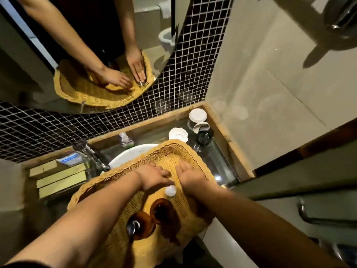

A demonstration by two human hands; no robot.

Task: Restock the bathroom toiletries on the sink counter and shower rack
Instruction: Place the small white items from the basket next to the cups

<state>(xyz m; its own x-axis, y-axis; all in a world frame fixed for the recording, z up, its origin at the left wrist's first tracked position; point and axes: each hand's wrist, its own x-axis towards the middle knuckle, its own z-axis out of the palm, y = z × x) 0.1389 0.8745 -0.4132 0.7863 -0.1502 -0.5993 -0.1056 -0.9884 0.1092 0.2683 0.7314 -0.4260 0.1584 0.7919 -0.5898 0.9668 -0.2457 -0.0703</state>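
A large yellow wicker basket (170, 149) rests over the white sink basin (131, 153). Inside it stand two brown bottles, one (161, 210) right of the other (142, 227), which has a metal pump top, and a small white-capped bottle (170, 191). My left hand (154, 176) reaches into the basket, fingers spread just above the white cap. My right hand (190, 176) lies flat on the basket floor beside it, fingers apart, holding nothing that I can see.
Behind the basket the counter holds glass jars with white lids (198, 116), a white dish (178, 134), a small clear bottle (125, 139), a chrome tap (90, 153) and flat boxes (59, 177) at left. A mirror (96, 55) hangs on the black mosaic wall.
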